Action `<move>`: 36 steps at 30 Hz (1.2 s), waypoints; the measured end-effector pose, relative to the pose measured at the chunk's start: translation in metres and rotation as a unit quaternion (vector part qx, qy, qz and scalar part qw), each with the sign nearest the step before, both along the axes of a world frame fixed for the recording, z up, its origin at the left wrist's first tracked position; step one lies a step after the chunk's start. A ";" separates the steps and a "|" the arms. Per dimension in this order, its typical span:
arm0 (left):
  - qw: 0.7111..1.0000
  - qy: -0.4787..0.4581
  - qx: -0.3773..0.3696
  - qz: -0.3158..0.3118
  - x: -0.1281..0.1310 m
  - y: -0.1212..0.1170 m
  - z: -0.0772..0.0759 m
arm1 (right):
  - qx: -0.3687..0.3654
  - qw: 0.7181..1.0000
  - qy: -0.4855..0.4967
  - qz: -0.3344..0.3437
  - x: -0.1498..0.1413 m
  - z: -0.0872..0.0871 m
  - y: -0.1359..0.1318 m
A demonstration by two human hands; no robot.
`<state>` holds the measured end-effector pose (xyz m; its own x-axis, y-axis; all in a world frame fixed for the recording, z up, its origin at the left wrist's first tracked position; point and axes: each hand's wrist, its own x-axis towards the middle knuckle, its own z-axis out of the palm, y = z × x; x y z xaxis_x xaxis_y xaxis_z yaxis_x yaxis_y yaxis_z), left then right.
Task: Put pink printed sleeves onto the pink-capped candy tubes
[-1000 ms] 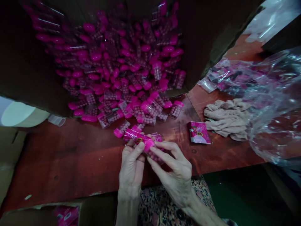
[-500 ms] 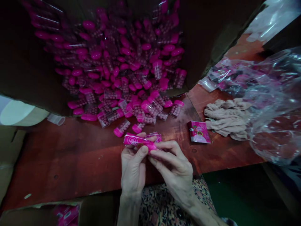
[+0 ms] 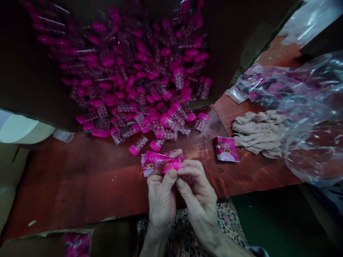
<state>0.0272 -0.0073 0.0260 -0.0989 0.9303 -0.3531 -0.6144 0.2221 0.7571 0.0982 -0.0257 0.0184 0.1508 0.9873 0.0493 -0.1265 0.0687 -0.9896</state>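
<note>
Both hands meet over the table's front part. My left hand [image 3: 162, 194] is closed, its thumb pressed on the glossy pink cap [image 3: 173, 167] of a small candy tube. A pink printed packet [image 3: 154, 158] with a swirl pattern sticks out beyond its fingers; whether it is one piece or several I cannot tell. My right hand [image 3: 199, 192] is closed around the tube's body, where small pink balls show faintly between the fingers. Just beyond the hands lie loose candy tubes [image 3: 138, 144] with pink caps and clear bodies.
A big dark carton [image 3: 235, 46] on its side spills many pink-capped tubes onto the red table [image 3: 88, 178]. Rightward lie a small pink box [image 3: 226, 149], a beige cloth [image 3: 259, 134] and a clear plastic bag [image 3: 316, 142]. A white bowl [image 3: 25, 130] stands left.
My left hand has shifted right and turned slightly, closer to my right hand. The pink cap now shows more plainly between the thumbs, and more of the printed packet's lower side is visible.
</note>
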 end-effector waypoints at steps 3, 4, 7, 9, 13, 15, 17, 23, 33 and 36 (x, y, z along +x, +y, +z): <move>1.000 -0.007 0.004 0.010 -0.001 0.001 0.000 | -0.029 0.999 0.014 0.008 0.003 0.005 0.004; 1.000 -0.011 0.002 0.018 -0.002 0.002 0.000 | -0.043 0.999 0.011 0.011 0.005 0.006 0.006; 0.999 -0.004 -0.014 0.038 -0.007 0.006 0.004 | -0.098 0.991 -0.028 0.084 0.010 0.006 0.010; 0.998 0.016 -0.028 0.044 -0.010 0.008 0.006 | -0.129 0.979 -0.062 0.148 0.010 0.005 0.010; 0.996 0.053 -0.054 0.047 -0.008 0.004 0.007 | -0.115 0.980 -0.126 0.106 0.000 0.003 0.003; 0.995 0.049 -0.073 0.039 -0.005 0.000 0.005 | -0.096 0.979 -0.167 0.072 -0.004 0.003 -0.001; 0.996 0.034 -0.081 0.033 -0.002 -0.002 0.004 | -0.089 0.976 -0.191 0.057 -0.005 0.003 -0.003; 0.999 0.017 -0.042 0.028 -0.007 0.003 0.004 | -0.079 0.984 -0.140 0.077 0.008 0.002 0.007; 0.980 0.192 -0.021 -0.037 -0.033 -0.001 -0.004 | -0.092 0.984 -0.022 0.154 0.031 0.000 0.024; 0.965 0.246 0.018 0.093 -0.043 0.000 0.000 | -0.162 0.965 0.127 0.160 0.032 -0.006 0.025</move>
<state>-0.0158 -0.0069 0.0263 -0.4121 0.8913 -0.1892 -0.2050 0.1116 0.9724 0.1301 -0.0010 0.0125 -0.1985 0.9425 -0.2688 -0.3318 -0.3227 -0.8864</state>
